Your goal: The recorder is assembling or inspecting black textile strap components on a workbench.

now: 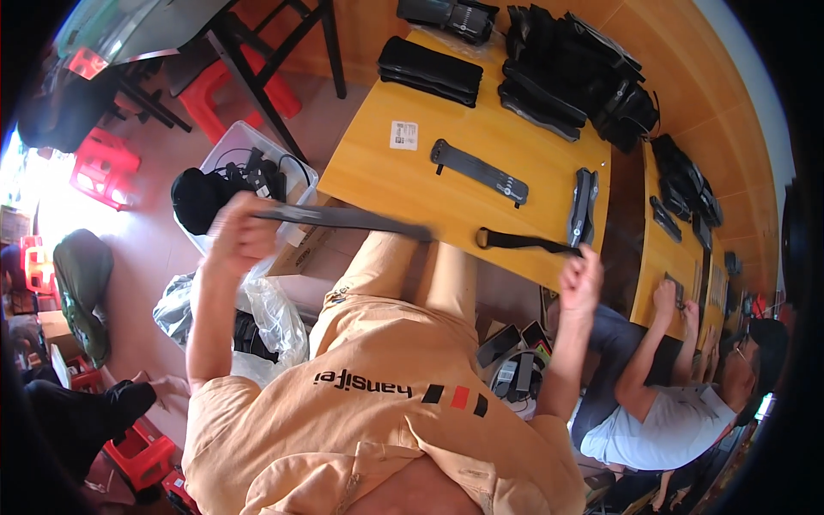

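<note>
My left hand (239, 232) is closed round one end of a dark grey band (343, 219), which stretches to the right over my lap, its far end blurred. My right hand (581, 279) pinches the end of a narrow black strap (530, 242) at the table's front edge. That strap ends in a loop on its left, and a gap shows between it and the grey band. Beyond them, a flat grey band with small black tabs (481, 174) lies on the yellow table (360, 163). A folded grey band (584, 206) lies near my right hand.
Stacked black bands (429, 70) and a heap of black pouches (566, 69) lie at the table's back. A white label (403, 135) lies nearer. A plastic bin (296, 176) of black cables stands left. At right, a co-worker (665, 421) handles something at another table.
</note>
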A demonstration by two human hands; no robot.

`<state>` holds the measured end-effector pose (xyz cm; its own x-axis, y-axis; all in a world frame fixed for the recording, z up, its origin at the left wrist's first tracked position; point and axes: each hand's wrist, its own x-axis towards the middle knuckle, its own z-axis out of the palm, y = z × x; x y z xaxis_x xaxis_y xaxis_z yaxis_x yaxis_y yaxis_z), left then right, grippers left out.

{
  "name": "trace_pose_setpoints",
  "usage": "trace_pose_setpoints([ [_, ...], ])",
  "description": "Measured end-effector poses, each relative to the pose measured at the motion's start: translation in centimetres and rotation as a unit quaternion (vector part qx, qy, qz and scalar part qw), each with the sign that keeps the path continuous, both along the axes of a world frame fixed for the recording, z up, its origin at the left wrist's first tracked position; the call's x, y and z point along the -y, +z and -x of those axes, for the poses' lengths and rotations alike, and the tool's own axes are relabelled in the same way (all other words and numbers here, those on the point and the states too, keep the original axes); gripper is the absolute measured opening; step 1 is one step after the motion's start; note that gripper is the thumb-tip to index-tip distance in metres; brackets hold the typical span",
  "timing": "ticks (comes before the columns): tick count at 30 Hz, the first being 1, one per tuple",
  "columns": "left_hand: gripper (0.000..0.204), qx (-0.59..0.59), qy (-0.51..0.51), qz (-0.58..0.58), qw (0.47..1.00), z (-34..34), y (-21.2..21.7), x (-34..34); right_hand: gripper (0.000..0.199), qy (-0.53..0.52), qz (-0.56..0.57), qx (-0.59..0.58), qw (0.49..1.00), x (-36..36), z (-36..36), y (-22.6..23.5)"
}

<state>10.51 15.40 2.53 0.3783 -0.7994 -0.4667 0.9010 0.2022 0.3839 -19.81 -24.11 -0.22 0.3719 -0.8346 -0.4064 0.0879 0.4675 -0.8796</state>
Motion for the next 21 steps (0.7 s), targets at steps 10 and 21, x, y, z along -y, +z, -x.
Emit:
trace_pose_setpoints([
  [10, 0.030, 0.278, 0.179, -0.013, 0.944, -2.1, -0.8, 1.6, 0.034, 0.262, 0.064, 0.097, 0.958, -1.4, 1.2, 6.5],
  [21, 0.036, 0.317, 0.069, -0.324, 0.889, 3.7, -12.4, 10.5, 0.004, 0.396, 0.394, -0.170, 0.812, -5.1, 0.2, 9.9],
])
